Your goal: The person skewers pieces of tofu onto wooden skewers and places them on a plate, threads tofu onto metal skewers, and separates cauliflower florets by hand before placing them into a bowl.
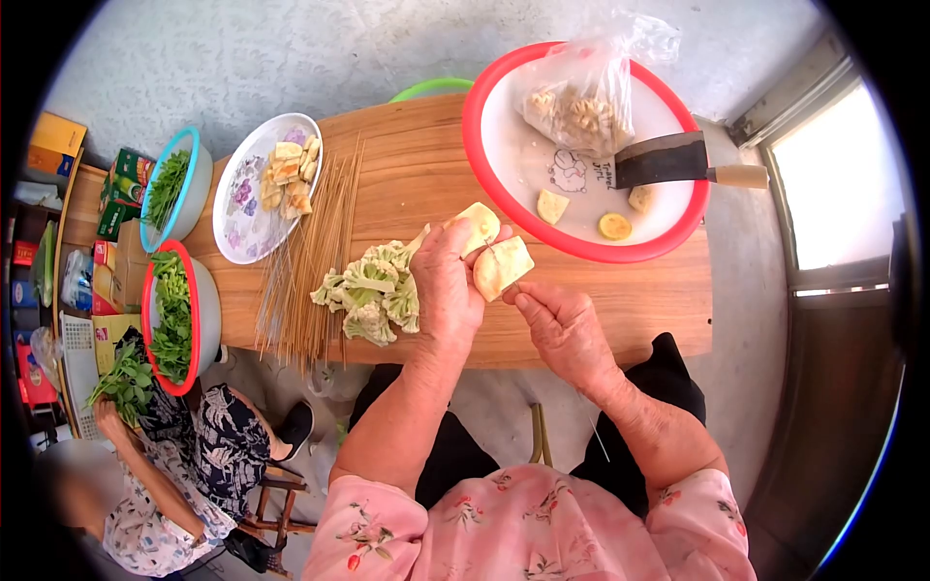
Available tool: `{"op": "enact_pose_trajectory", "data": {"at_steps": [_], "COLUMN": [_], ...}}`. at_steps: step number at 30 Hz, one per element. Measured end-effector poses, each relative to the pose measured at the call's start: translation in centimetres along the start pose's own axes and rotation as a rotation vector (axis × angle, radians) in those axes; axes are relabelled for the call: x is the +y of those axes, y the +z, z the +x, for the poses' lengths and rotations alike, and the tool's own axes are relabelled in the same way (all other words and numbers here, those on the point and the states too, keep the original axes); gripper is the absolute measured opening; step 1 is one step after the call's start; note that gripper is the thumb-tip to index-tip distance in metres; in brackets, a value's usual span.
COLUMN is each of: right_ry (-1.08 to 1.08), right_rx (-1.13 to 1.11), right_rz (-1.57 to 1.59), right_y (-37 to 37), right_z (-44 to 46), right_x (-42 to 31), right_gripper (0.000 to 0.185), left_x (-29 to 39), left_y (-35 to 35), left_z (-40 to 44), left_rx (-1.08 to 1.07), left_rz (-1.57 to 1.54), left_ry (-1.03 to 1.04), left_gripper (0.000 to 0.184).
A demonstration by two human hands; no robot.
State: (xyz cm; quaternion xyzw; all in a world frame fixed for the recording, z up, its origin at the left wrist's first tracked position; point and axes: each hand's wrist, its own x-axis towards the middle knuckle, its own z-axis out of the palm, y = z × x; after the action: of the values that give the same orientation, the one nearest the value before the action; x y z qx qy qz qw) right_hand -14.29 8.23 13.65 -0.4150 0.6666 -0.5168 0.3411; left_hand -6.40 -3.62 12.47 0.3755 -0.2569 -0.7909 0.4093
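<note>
Skewering, by the look of it. Left hand [450,276] holds two chunks [504,268] over the surface [417,165]; right hand [562,329] pinches a skewer [601,442], tip hard to see. Next push wants straight alignment, left hand clear of the point.

This looks like a room for preparing food, in a home or a small eatery; which of the two cannot be told. A wooden table [417,145] bears a cleaver [662,161] laid across a basin [473,124], a heap of cauliflower [373,289] and many thin sticks [327,228]. Tubs of greens [171,315] stand at its end, near shelves crowded with boxes [58,140]. The floor [741,320] is plain grey, and daylight fills the door's pane [841,179].
</note>
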Motion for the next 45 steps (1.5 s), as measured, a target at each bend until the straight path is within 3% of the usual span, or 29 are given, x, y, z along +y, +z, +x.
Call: {"op": "enact_pose_trajectory", "data": {"at_steps": [14, 16, 28, 34, 45], "right_ry": [0.086, -0.038, -0.127, 0.031, -0.039], "right_rx": [-0.001, 0.054, 0.093, 0.022, 0.074], "right_rz": [-0.052, -0.033, -0.150, -0.006, -0.052], "right_y": [0.4, 0.8, 0.8, 0.5, 0.9], "right_z": [0.0, 0.0, 0.1, 0.2, 0.3], "right_x": [-0.4, 0.3, 0.2, 0.0, 0.6], "right_gripper": [0.014, 0.013, 0.012, 0.013, 0.014], "left_x": [0.0, 0.1, -0.1, -0.1, 0.0], "left_y": [0.0, -0.1, 0.0, 0.2, 0.2], "left_z": [-0.1, 0.0, 0.1, -0.1, -0.2], "left_rx": [0.006, 0.003, 0.026, -0.024, -0.032], "left_rz": [-0.090, -0.094, -0.115, -0.096, -0.047], "left_ry": [0.022, 0.013, 0.008, 0.022, 0.043], "left_gripper": [0.020, 0.020, 0.018, 0.019, 0.022]}}
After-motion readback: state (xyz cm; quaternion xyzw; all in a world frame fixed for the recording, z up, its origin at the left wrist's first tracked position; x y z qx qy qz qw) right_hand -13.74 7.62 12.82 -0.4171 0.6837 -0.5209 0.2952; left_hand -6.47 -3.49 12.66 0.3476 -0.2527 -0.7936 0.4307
